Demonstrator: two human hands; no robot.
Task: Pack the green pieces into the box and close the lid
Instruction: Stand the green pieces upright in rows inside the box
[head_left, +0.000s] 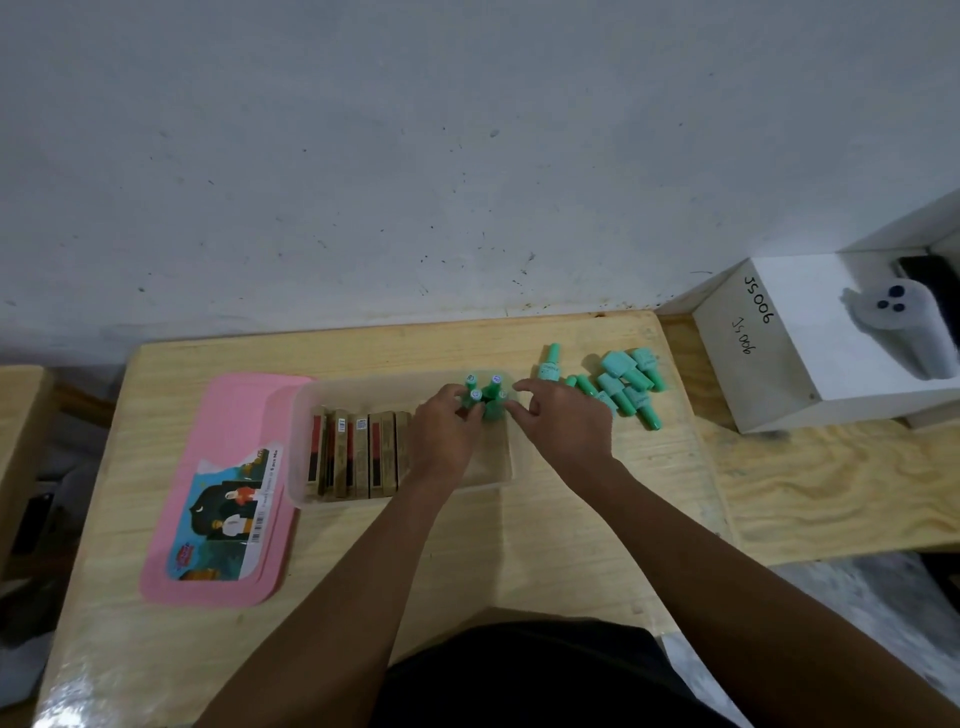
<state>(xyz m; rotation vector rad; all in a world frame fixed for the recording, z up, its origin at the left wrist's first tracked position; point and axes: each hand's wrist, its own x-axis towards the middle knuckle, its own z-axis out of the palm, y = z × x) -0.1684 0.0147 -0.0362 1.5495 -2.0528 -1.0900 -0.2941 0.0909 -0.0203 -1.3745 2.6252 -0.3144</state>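
Observation:
A clear plastic box (301, 447) sits in the middle of the wooden table. Several green bottles (488, 392) stand upright in its far right corner. My left hand (447, 431) is inside the box, its fingers closed around one of the standing bottles. My right hand (563, 423) hovers over the box's right wall with fingers spread, fingertips touching the bottle cluster. A pile of green bottles (626, 382) lies on the table to the right of the box. The pink lid (223, 493) lies flat to the left of the box.
Several brown cartons (358, 452) stand in a row in the box's left half. A white cardboard box (779, 348) marked JS006 sits at the right on a second wooden surface. A grey wall runs behind the table.

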